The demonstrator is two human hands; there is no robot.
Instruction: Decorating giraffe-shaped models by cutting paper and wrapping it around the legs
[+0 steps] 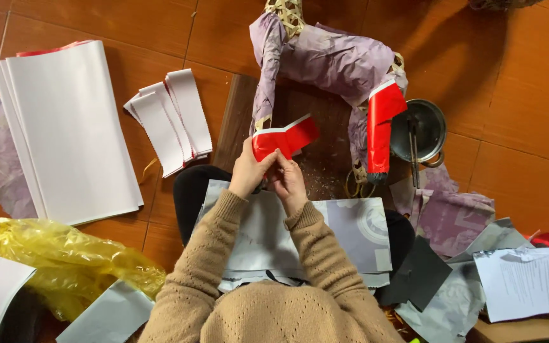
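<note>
Paper piece (285, 136), red with a white edge, is pinched between left hand (247, 170) and right hand (289, 181) above the lap, just in front of the purple paper-covered frame (332, 60). Looks light, thin and easily creased, probably best held by its lower edge with fingertips.

Place: a home craft workshop, with the work done seated on the floor
Floor (528, 95): reddish-brown tiles
Materials: stacks of white paper sheets (71, 127), cut white strips (173, 121), grey and purple paper scraps (452, 222)
Product: bamboo frame wrapped in purple paper (332, 60)
Tools: metal bowl (424, 127)
</note>
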